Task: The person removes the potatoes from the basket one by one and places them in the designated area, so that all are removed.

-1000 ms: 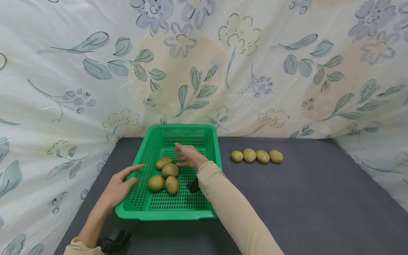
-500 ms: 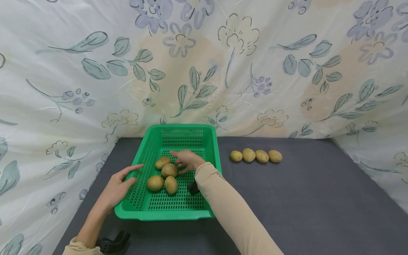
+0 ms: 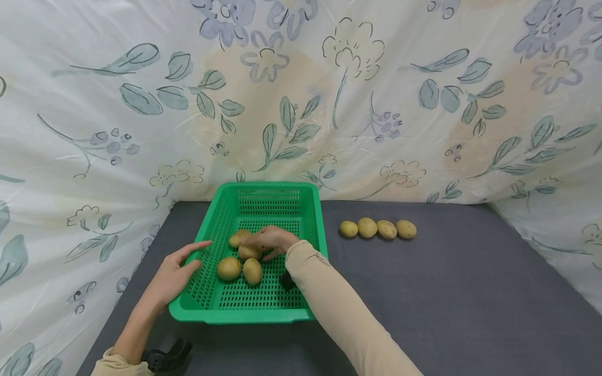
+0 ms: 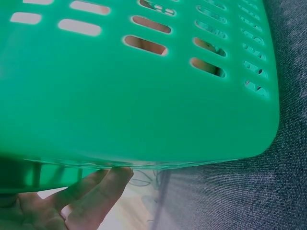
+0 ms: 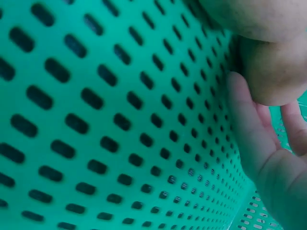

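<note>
A green plastic basket [image 3: 244, 316] with perforated walls stands on the dark table. Several potatoes lie on its floor. My right hand [image 3: 273, 239] reaches inside, fingers and thumb around a potato [image 3: 249, 253] near the middle; in the right wrist view, fingertips [image 5: 239, 84] touch that potato [image 5: 276, 72] from below. Beside it lie an upper-left potato [image 3: 239, 237], a lower-left potato [image 3: 229, 268] and a lower potato [image 3: 252, 271]. My left hand [image 3: 171, 282] holds the basket's left rim. The left wrist view shows its fingers [image 4: 98, 199] by the basket's side wall [image 4: 120, 115].
Right of the basket, several potatoes [image 3: 367, 228] stand in a row on the dark table [image 3: 447, 292]. A floral curtain [image 3: 291, 104] hangs behind and at the sides. Black wrist devices [image 3: 166, 359] show at both of my wrists.
My right hand has come down and left from above the basket floor onto the middle potato, its fingers closing around it. The left hand stays at the rim.
</note>
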Demonstrator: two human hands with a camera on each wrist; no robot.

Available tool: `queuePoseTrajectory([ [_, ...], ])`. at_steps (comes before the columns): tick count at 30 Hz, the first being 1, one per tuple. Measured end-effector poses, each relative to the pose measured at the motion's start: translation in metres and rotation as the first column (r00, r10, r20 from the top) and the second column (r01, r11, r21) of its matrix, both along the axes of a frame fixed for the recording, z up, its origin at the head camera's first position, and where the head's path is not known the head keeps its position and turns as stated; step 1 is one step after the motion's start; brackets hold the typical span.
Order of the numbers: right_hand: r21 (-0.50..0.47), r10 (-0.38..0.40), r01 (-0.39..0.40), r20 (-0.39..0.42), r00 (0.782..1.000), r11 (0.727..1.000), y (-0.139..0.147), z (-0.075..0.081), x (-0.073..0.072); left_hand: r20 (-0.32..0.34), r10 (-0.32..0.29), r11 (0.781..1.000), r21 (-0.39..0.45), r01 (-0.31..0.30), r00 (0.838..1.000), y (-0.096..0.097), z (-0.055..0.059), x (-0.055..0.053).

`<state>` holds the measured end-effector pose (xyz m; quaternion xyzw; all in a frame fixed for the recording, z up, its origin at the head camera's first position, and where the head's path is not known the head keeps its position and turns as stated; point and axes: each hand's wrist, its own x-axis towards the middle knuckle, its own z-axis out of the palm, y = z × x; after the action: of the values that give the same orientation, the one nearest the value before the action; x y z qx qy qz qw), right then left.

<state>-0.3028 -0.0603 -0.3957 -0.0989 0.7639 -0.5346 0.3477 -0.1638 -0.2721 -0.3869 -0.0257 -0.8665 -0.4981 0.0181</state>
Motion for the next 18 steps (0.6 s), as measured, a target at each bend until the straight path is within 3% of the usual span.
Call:
queuePoseTrajectory([
  [8,0.061,0.005,0.002,-0.113,0.994,0.998,-0.0021,0.0022,0.0076,-0.001,0.001,1.000,-0.002,-0.001,1.000,0.0002,0.0002,-0.0006],
  [18,0.090,-0.015,0.028,-0.141,0.990,0.996,-0.0052,0.0017,0.0082,0.000,-0.003,1.000,0.006,0.004,1.000,0.0000,-0.0010,0.0000],
])
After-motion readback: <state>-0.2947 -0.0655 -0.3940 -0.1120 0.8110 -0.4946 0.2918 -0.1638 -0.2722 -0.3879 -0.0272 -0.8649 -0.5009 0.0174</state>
